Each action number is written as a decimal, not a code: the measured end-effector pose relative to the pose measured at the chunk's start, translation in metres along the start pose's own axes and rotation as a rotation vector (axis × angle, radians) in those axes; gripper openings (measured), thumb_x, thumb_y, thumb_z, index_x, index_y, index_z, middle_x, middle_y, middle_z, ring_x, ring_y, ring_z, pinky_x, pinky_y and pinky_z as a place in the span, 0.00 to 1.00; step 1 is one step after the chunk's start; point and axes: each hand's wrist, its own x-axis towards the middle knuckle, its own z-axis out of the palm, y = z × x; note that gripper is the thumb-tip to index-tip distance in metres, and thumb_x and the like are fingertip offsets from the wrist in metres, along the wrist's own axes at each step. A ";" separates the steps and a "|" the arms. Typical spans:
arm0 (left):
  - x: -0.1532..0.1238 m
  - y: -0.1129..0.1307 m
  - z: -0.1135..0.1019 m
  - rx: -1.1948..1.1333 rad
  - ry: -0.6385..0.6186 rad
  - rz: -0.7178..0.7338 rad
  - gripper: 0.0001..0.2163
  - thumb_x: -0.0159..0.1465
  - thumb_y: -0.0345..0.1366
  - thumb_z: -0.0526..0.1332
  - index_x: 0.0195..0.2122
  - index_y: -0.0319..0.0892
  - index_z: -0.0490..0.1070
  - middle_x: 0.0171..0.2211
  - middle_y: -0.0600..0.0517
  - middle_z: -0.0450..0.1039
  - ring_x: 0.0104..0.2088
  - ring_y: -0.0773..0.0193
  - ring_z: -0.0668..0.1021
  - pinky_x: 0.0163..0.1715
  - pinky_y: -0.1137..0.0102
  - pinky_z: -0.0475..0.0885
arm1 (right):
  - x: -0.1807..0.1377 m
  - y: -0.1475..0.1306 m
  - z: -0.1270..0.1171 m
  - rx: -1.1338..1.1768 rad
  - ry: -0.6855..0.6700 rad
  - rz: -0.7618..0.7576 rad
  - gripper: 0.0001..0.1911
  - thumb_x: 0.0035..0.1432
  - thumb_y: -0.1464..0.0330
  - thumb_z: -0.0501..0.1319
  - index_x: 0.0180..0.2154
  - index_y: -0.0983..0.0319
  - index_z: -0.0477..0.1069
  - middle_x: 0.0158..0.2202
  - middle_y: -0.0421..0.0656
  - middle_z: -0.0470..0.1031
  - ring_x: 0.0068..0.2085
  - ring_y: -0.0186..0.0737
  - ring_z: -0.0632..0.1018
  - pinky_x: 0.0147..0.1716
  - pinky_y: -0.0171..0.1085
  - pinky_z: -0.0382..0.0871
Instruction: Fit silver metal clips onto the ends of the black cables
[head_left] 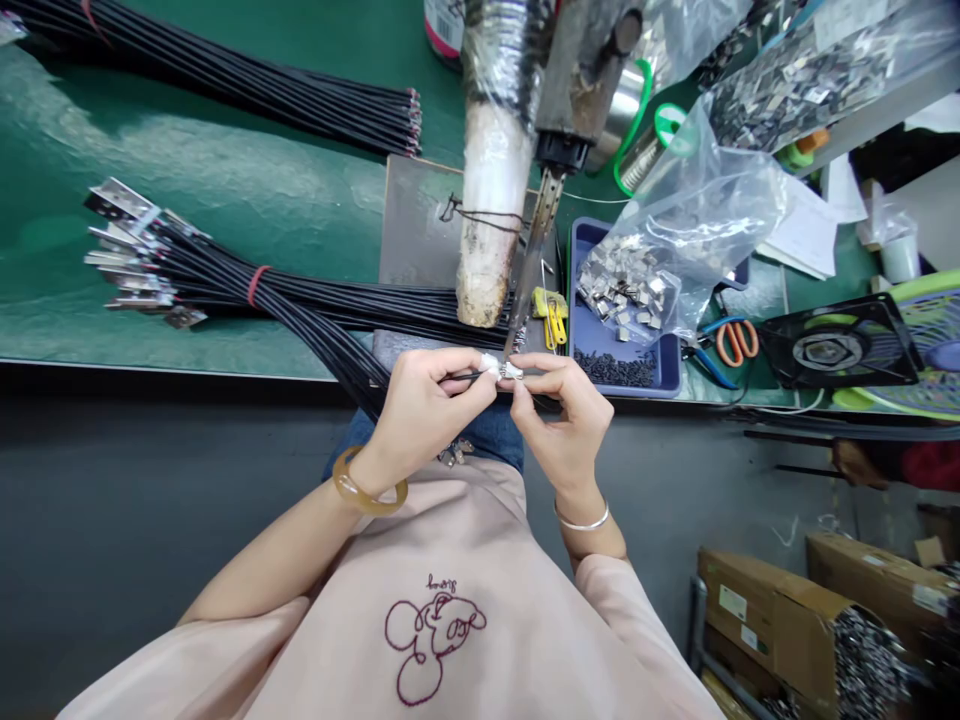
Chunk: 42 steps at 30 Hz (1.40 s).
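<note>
My left hand pinches the end of a thin black cable at the front edge of the green bench, thumb and forefinger closed, one fingertip wrapped in white tape. My right hand meets it from the right and pinches a small silver metal connector shell at the cable's tip. Both hands sit directly below the tip of a mounted soldering iron. A bundle of black cables with metal shells, tied by a red band, lies left of my hands and trails off the bench into my lap.
A blue tray holds silver shells, a plastic bag and small dark parts. Orange-handled scissors, a small black fan, solder reels and a second cable bundle lie around. Cardboard boxes stand on the floor at right.
</note>
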 end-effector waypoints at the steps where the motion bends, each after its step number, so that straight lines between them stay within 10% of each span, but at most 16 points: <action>1: 0.000 0.000 0.000 0.002 0.002 -0.002 0.10 0.59 0.34 0.61 0.26 0.36 0.79 0.20 0.53 0.72 0.23 0.69 0.71 0.24 0.75 0.65 | 0.000 0.000 0.000 -0.012 0.010 -0.026 0.07 0.61 0.76 0.64 0.33 0.58 0.72 0.40 0.41 0.83 0.42 0.38 0.84 0.43 0.40 0.81; 34: -0.001 -0.006 0.002 0.005 0.016 0.013 0.06 0.59 0.33 0.62 0.26 0.38 0.74 0.19 0.56 0.68 0.20 0.72 0.67 0.22 0.76 0.63 | -0.005 0.000 0.005 -0.178 0.089 -0.174 0.11 0.61 0.79 0.64 0.38 0.57 0.71 0.40 0.42 0.83 0.41 0.35 0.83 0.40 0.36 0.81; 42: -0.005 -0.003 0.000 -0.169 -0.024 -0.028 0.04 0.60 0.34 0.62 0.30 0.40 0.72 0.21 0.55 0.70 0.21 0.70 0.71 0.23 0.76 0.67 | -0.010 -0.001 0.009 0.288 -0.005 0.297 0.04 0.65 0.70 0.64 0.34 0.59 0.72 0.41 0.41 0.78 0.36 0.32 0.84 0.35 0.34 0.84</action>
